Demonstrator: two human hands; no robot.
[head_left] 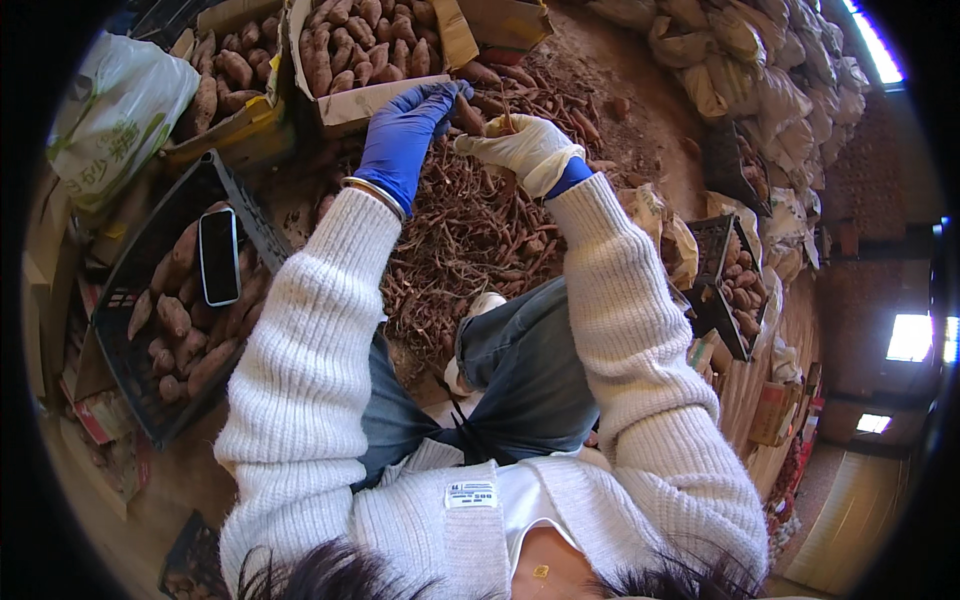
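Note:
My left hand [408, 130], in a blue glove, reaches forward and grips one end of a reddish sweet potato [470, 113]. My right hand [522, 147], in a cream glove over a blue one, is closed at the potato's other end, with a thin root sticking up from its fingers. Both hands meet above a pile of stringy brown roots and small sweet potatoes [470, 230] on the ground in front of my knees. How much of the potato the fingers cover is hard to tell.
Two cardboard boxes of sweet potatoes [370, 50] [232, 72] stand beyond the hands. A black crate [150, 330] at left holds sweet potatoes and a phone [218, 255]. A white plastic bag [110, 110] lies far left. Filled sacks [760, 60] and another black crate [735, 285] are at right.

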